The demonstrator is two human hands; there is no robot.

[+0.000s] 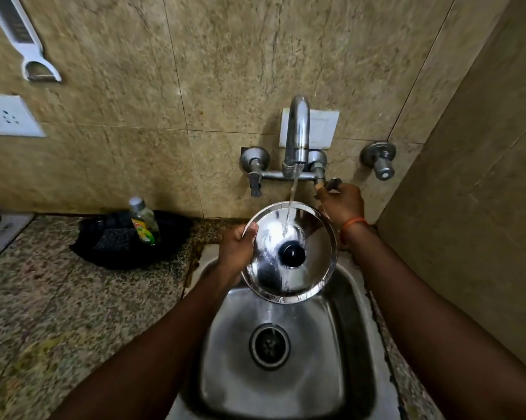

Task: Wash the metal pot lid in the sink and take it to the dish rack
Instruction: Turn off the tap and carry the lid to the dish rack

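Left hand [236,250] grips the metal pot lid [313,268] by its rim at about ten o'clock, thumb over the edge, holding it above the sink [286,389] under the water stream [292,201]. Right hand [342,204], at the lid's one o'clock, curls round the tap handle [331,184]. Light, stiff and wet, the lid looks slippery; the rim or black knob [293,253] likely offers the surest hold.

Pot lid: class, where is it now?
In the head view's centre, the left hand holds the pot lid above the sink, under the running tap.
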